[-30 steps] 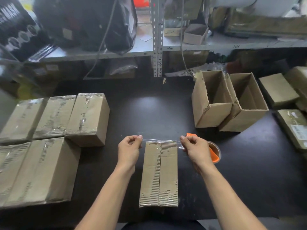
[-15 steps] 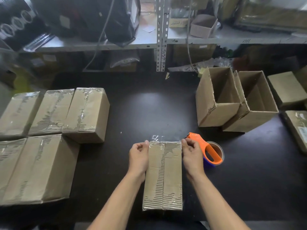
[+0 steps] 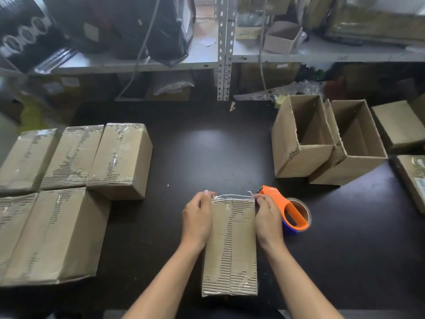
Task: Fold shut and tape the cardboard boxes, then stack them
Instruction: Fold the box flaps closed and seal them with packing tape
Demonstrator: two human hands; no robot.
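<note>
The box (image 3: 230, 247) lay folded shut at the table's (image 3: 207, 153) near edge, both hands (image 3: 197, 221) (image 3: 268, 218) pinching tape (image 3: 232, 196) across its far end; five taped boxes (image 3: 119, 161) sat unstacked left, two open boxes (image 3: 303, 139) waited right.

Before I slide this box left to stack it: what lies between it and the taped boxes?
Only bare black table lies between the box under both hands and the taped boxes, the head view shows.
</note>
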